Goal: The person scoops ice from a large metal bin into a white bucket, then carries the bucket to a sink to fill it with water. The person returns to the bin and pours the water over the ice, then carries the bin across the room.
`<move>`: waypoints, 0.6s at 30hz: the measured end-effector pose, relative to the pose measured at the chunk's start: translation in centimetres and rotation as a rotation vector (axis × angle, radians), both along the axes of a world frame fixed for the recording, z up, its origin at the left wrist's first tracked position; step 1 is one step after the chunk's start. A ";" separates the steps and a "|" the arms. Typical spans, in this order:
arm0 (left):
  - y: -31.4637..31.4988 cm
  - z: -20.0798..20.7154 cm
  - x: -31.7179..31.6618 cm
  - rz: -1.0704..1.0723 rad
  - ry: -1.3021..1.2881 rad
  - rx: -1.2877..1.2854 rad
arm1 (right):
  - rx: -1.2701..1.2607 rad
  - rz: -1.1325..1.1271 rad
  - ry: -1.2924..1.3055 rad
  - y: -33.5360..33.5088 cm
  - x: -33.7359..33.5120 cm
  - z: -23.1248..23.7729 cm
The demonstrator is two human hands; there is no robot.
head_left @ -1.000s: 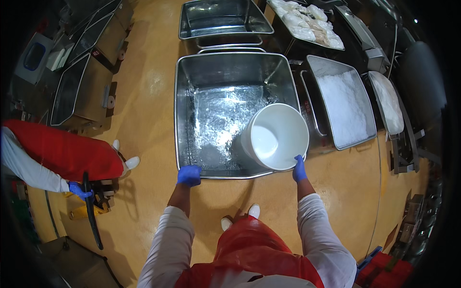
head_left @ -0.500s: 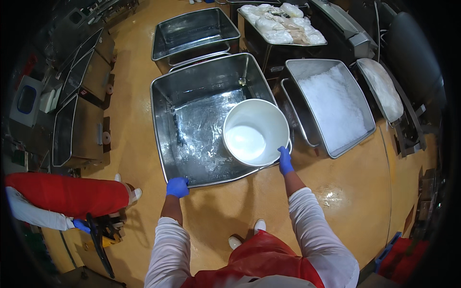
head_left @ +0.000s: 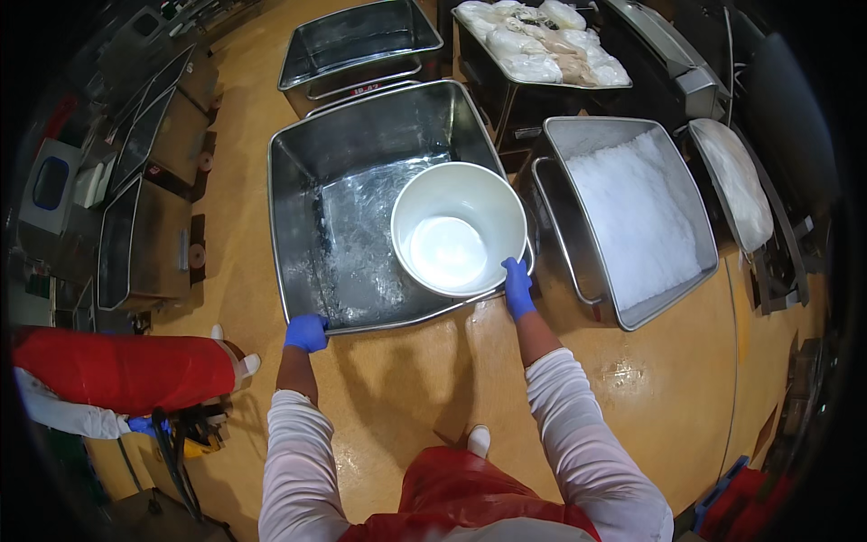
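A large steel tub cart [head_left: 361, 226], wet inside, stands in front of me. My left hand [head_left: 307, 332], in a blue glove, is closed around its near left corner rim. My right hand [head_left: 517, 287], also gloved in blue, is closed at the near right corner, where the cart's rim and the lip of a white bucket [head_left: 461, 244] meet. The fingers are partly hidden there, so I cannot tell whether they also grip the bucket. The bucket looks empty and leans, its mouth turned toward me, over that corner of the cart.
At right stands a steel cart of white, ice-like grains [head_left: 637, 217]. Another steel cart [head_left: 361, 45] touches or nearly touches mine at the far side. Bagged white goods [head_left: 542, 41] fill a bin beyond. Steel bins [head_left: 149, 244] line the left, near a co-worker's red apron [head_left: 126, 366].
The cart, the bucket and both my hands have shifted forward and slightly left, away from the cart of white grains. Both hands keep their hold.
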State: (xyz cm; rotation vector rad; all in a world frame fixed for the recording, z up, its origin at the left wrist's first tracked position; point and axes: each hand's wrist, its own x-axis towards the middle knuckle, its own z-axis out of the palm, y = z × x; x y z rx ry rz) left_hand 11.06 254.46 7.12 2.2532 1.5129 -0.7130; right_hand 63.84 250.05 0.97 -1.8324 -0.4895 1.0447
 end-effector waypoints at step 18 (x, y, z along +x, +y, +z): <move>19.0 0.1 1.9 -0.020 -0.138 0.102 | 0.127 -0.061 0.253 18.1 5.2 -4.2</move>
